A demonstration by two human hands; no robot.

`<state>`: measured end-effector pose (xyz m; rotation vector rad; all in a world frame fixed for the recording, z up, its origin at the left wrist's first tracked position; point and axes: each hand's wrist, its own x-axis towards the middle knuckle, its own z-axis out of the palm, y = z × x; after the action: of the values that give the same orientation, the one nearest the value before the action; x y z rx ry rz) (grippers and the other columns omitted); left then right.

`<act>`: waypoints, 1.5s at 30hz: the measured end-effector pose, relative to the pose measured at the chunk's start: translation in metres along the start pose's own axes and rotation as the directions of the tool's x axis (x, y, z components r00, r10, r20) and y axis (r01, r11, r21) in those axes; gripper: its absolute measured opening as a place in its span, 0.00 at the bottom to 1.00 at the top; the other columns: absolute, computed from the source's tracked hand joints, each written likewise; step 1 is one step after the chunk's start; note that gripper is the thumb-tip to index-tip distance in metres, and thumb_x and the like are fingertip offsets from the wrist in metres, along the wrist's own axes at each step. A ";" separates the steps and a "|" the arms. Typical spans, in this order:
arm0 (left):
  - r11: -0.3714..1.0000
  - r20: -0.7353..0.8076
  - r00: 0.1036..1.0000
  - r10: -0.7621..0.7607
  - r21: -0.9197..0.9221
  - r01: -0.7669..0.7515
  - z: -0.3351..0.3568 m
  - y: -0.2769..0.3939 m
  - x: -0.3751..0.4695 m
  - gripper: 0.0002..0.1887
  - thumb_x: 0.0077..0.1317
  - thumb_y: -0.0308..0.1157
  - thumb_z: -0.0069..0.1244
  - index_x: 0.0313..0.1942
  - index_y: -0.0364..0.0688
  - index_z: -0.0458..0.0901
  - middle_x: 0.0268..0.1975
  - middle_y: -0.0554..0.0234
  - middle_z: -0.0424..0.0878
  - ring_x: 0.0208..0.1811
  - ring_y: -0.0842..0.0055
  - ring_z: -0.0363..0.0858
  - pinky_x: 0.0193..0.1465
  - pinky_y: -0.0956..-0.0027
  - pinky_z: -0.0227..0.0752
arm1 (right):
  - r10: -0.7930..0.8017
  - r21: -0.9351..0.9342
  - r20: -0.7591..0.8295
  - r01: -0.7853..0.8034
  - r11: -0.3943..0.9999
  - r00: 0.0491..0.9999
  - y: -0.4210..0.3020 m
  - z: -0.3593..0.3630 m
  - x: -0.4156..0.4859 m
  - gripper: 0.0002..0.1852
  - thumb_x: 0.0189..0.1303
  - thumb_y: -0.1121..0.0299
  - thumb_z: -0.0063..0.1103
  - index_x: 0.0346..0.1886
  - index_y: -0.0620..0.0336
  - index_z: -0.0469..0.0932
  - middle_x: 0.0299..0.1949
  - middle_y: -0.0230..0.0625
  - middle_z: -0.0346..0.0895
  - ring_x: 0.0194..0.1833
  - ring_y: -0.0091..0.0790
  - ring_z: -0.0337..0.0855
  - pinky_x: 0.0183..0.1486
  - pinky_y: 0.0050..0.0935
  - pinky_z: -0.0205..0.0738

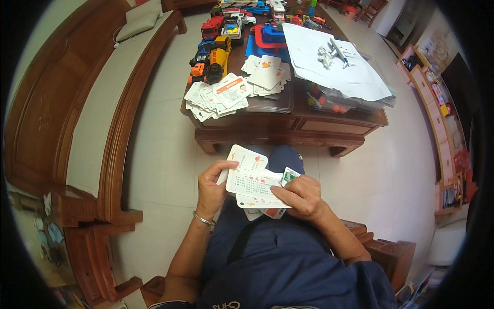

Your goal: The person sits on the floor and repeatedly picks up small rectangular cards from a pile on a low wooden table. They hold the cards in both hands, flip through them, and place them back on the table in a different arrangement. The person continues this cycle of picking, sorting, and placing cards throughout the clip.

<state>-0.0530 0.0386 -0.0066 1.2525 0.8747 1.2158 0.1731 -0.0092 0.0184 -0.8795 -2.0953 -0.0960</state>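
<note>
Over my lap, my left hand (pixel 213 184) grips a white printed card (pixel 247 160), thumb on top and fingers beneath it. My right hand (pixel 303 195) holds several more cards (pixel 256 187) fanned out, its index finger resting on the printed face of the top one. These cards overlap the left-hand card at the middle. A small card with a green patch (pixel 289 176) pokes out above my right fingers. Further cards (pixel 252 213) show below the fan, one with an orange-red corner; how they are held is hidden.
Ahead stands a dark wooden table (pixel 251 125). On it lie two card piles (pixel 222 96), toy trucks (pixel 220 58), white paper sheets (pixel 308 50) with a toy airplane (pixel 339 52), and a clear plastic box (pixel 328 100). A wooden bench (pixel 104 127) runs along the left.
</note>
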 end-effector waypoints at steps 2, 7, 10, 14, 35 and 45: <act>0.996 -0.059 0.998 -0.034 -0.081 0.029 0.003 -0.001 0.001 0.18 0.59 0.17 0.53 0.50 0.33 0.76 0.43 0.59 0.82 0.45 0.79 0.79 0.48 0.76 0.72 | 0.043 0.035 -0.016 -0.043 0.998 0.999 0.005 0.004 0.001 0.12 0.44 0.72 0.65 0.36 0.57 0.82 0.20 0.30 0.70 0.20 0.29 0.72 0.21 0.28 0.65; 0.988 -0.119 0.987 -0.111 -0.122 0.097 -0.004 -0.002 0.002 0.25 0.60 0.18 0.52 0.59 0.31 0.68 0.46 0.55 0.81 0.45 0.79 0.80 0.48 0.74 0.74 | 0.559 0.370 -0.029 -0.511 0.776 0.829 0.016 0.016 0.005 0.07 0.49 0.76 0.62 0.34 0.62 0.80 0.22 0.33 0.73 0.21 0.25 0.73 0.23 0.24 0.65; 0.981 -0.199 0.972 -0.129 -0.170 0.096 -0.009 -0.013 0.008 0.22 0.60 0.19 0.52 0.56 0.29 0.70 0.45 0.55 0.82 0.43 0.81 0.80 0.47 0.76 0.74 | 0.859 0.703 0.225 -0.687 0.183 0.459 0.020 0.022 0.006 0.08 0.57 0.68 0.63 0.33 0.63 0.78 0.21 0.27 0.72 0.20 0.16 0.66 0.21 0.19 0.58; 0.954 -0.222 0.947 -0.233 -0.241 0.179 -0.020 -0.029 0.006 0.17 0.62 0.22 0.52 0.51 0.31 0.74 0.44 0.56 0.82 0.43 0.82 0.80 0.47 0.77 0.73 | 0.884 0.780 0.300 -0.626 -0.011 0.358 0.027 0.032 0.009 0.09 0.59 0.65 0.63 0.33 0.61 0.77 0.20 0.25 0.71 0.18 0.15 0.62 0.20 0.17 0.53; -0.058 0.329 0.832 -0.447 -0.939 0.340 -0.008 -0.028 0.001 0.07 0.62 0.26 0.52 0.37 0.32 0.74 0.28 0.66 0.72 0.27 0.83 0.73 0.27 0.84 0.72 | 0.909 0.796 0.260 -0.605 -0.011 0.325 0.007 0.031 0.000 0.07 0.60 0.67 0.60 0.36 0.61 0.78 0.19 0.22 0.68 0.18 0.13 0.59 0.19 0.17 0.50; -0.501 0.507 0.826 -0.245 -0.796 0.340 0.003 -0.031 -0.003 0.15 0.63 0.28 0.50 0.47 0.30 0.72 0.27 0.67 0.66 0.21 0.82 0.67 0.21 0.83 0.67 | 0.912 0.795 0.212 -0.604 0.047 0.351 -0.003 0.023 -0.002 0.08 0.61 0.67 0.60 0.35 0.62 0.78 0.21 0.23 0.70 0.19 0.14 0.62 0.21 0.17 0.55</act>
<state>-0.0452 0.0384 -0.0366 -0.5959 -0.2006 0.7935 0.1566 -0.0047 0.0028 -1.1771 -0.7767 1.1418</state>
